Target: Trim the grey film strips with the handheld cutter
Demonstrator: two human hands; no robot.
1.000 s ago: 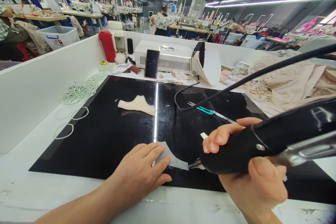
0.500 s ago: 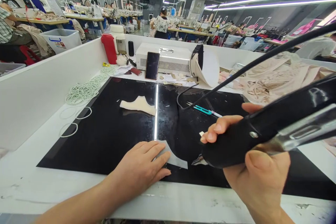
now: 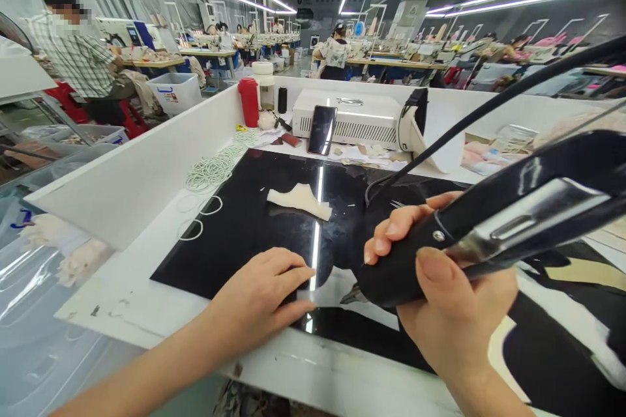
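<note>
My left hand (image 3: 259,296) lies flat with fingers stretched out, pressing a small grey fabric piece (image 3: 337,293) onto the glossy black work surface (image 3: 235,234). My right hand (image 3: 445,300) is wrapped round the black handle of a corded cutting tool (image 3: 489,228). The tool's metal tip rests on the right edge of the grey piece. A cream fabric piece (image 3: 299,199) lies farther back on the black surface.
White elastic rings (image 3: 210,172) lie at the left. At the back stand a red bottle (image 3: 249,101), a white machine box (image 3: 357,118) with a phone (image 3: 321,129) leaning on it, and white partition walls (image 3: 147,156). The tool's black cable (image 3: 493,104) crosses overhead. Other people work at distant tables.
The view has swung left and the head has shifted. My right hand and the tool slid a little leftward along the grey piece. My left hand stays pressed on it.
</note>
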